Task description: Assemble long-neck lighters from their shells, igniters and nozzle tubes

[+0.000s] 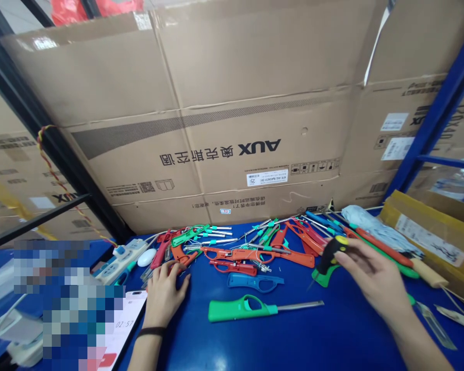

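Observation:
My right hand (pixel 371 275) is closed around a screwdriver (pixel 330 257) with a black and yellow handle, its thin shaft pointing down and left. Flat on the table, my left hand (pixel 165 288) has its fingers bent and apart, close to an orange lighter casing (pixel 183 253); nothing shows in its grip. Between the hands lies a green long-necked lighter (pixel 237 309) with a metal tube pointing right. Behind it are a blue casing half (pixel 251 282) and a red casing piece (pixel 232 267). A green part (pixel 324 277) sits below the screwdriver.
Several lighter casings and metal tubes are heaped along a large cardboard sheet (pixel 224 129). At left are a power strip (pixel 121 260) and a phone (pixel 126 324). On the right lie a box cutter (pixel 435 322), a wooden-handled tool (pixel 429 273) and a yellow-taped carton (pixel 429 234).

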Available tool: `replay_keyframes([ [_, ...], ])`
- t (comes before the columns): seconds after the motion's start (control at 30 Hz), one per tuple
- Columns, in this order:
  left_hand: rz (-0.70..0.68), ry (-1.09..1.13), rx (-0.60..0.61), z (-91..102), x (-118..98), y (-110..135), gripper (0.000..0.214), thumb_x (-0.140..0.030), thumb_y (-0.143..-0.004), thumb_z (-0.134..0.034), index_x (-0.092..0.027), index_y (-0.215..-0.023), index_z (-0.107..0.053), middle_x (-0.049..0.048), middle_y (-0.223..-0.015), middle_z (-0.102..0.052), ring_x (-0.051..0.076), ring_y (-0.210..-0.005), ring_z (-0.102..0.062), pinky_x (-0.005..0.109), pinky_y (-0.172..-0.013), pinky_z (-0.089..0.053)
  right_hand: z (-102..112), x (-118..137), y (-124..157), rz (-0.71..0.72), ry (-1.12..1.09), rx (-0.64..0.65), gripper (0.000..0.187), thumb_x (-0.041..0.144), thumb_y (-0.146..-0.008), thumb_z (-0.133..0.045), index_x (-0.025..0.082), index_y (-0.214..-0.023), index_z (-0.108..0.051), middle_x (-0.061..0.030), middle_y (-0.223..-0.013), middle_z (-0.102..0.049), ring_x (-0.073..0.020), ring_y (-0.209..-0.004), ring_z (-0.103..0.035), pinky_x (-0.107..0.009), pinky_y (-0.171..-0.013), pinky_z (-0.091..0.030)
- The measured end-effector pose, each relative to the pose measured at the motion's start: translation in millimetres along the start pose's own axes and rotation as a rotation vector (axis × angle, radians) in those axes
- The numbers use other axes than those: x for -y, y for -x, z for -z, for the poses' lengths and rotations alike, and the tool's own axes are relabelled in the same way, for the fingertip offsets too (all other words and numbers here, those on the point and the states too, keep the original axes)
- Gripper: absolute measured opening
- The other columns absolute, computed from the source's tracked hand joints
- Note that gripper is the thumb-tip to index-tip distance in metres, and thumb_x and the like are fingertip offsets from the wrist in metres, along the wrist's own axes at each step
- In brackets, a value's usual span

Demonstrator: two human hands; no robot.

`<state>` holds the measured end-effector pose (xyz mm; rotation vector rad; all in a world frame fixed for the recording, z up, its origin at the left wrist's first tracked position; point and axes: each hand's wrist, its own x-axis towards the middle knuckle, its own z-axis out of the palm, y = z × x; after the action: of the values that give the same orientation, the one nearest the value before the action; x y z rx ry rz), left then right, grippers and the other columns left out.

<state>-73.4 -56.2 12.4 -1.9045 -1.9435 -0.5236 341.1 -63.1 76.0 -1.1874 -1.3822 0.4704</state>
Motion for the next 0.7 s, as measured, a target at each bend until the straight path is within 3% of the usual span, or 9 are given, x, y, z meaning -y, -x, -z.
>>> replay_keyframes([
  [0.23,0.060,-0.061,-0.044,5.1,4.4,11.8,0.020,-0.032,-0.087,-0.051,-0.019,-0.085,-0.067,0.0155,-0.108,-0.057,0.034,-0.099,-0.049,0.042,-0.070,-0.045,-56.9,25.9,-5.9,-0.048,-0.365,0.145,0.034,0.048,-0.072,-0.071,0.021,-0.089,-0.061,-0.0039,-0.087,-0.070,-0.0203,-0.081,-0.068,-0.029,-0.073,-0.058],
  [0.53,0.045,-0.024,-0.054,-4.4,5.3,6.0,0.020,-0.025,-0.087,-0.050,-0.019,-0.079,-0.066,0.0131,-0.106,-0.061,0.032,-0.097,-0.050,0.041,-0.071,-0.045,-83.7,36.2,-9.4,0.013,-0.410,0.271,0.031,0.046,-0.077,-0.067,0.021,-0.093,-0.060,-0.0050,-0.089,-0.069,-0.0195,-0.079,-0.067,-0.030,-0.070,-0.057],
  [0.7,0.055,0.052,-0.098,-4.9,2.7,6.9,0.019,-0.026,-0.087,-0.049,-0.019,-0.080,-0.066,0.0131,-0.109,-0.060,0.032,-0.098,-0.049,0.044,-0.075,-0.045,-97.6,29.5,-12.5,0.009,-0.415,0.304,0.031,0.047,-0.079,-0.064,0.022,-0.095,-0.057,-0.0054,-0.094,-0.066,-0.0209,-0.087,-0.065,-0.032,-0.077,-0.054],
])
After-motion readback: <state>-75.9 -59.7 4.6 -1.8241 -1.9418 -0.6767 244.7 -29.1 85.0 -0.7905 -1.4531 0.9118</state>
